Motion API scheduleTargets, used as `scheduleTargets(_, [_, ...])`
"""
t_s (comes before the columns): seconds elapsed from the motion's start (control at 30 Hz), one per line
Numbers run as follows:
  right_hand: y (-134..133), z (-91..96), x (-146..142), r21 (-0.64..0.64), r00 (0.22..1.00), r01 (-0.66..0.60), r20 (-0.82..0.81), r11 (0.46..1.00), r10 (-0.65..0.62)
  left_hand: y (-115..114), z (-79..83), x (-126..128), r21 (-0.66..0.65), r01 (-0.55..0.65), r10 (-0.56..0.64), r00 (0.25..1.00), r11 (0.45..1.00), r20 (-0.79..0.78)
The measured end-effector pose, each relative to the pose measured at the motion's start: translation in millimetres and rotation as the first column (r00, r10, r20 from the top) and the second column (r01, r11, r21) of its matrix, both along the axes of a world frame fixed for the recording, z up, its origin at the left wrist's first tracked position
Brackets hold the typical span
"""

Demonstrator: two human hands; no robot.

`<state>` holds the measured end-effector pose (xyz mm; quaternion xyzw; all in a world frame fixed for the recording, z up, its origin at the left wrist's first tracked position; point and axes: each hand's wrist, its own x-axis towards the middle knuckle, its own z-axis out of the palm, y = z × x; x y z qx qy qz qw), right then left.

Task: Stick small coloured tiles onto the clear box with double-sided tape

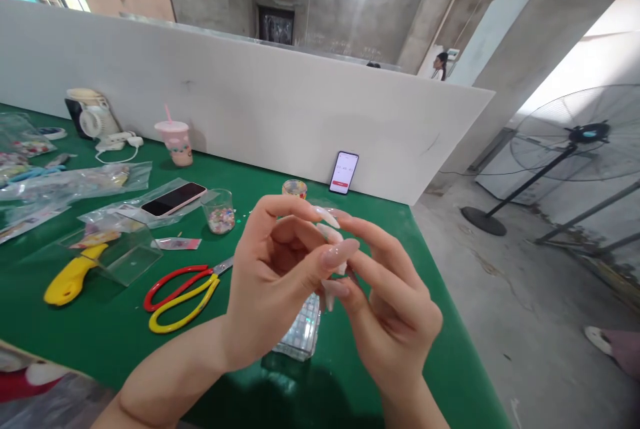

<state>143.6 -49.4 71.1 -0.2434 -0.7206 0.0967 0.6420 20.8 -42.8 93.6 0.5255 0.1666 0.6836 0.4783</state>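
Above the green table, my left hand (287,276) and my right hand (395,302) meet fingertip to fingertip. Both are closed in a pinch around something small and whitish, mostly hidden by fingers and long pale nails, so its kind does not show. Partly covered by my left hand, a clear-edged case (303,329) with a shiny grid pattern lies on the table below. Left of my left hand are scissors (185,299) with one red and one yellow handle, their blades running behind my wrist. A round container (295,188) with coloured bits stands just beyond my hands.
A clear cup of beads (221,216), a phone lying flat (174,199), a yellow-handled tool (75,274) and a clear plastic stand (131,259) occupy the left side. A lit phone (344,172) leans on the white partition (250,109). Further left are a pink cup (176,142) and plastic bags.
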Motion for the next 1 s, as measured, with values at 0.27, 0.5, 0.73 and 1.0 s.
scheduleTargets(0.27, [3.1,-6.2,5.4,0.168,0.984,0.17,-0.088,0.971,-0.157,0.4,-9.8,14.4,0.016,0.002,-0.002,1.0,1.0,0.014])
scheduleTargets(0.5, [-0.1,9.0,17.2,0.386,0.922,0.35,0.019,0.853,-0.387,-11.2,6.7,-19.4,0.297,0.029,0.153,0.807,0.954,-0.57])
scheduleTargets(0.73, [-8.7,6.9,22.2,0.431,0.904,0.353,0.071,0.831,-0.421,-28.6,14.2,-19.7,0.256,0.089,0.132,0.671,0.963,-0.729])
scheduleTargets(1.0, [-10.5,2.0,24.4,0.392,0.903,0.29,0.19,0.873,-0.385,-28.5,13.8,-20.2,0.176,0.091,0.068,0.678,0.98,-0.732])
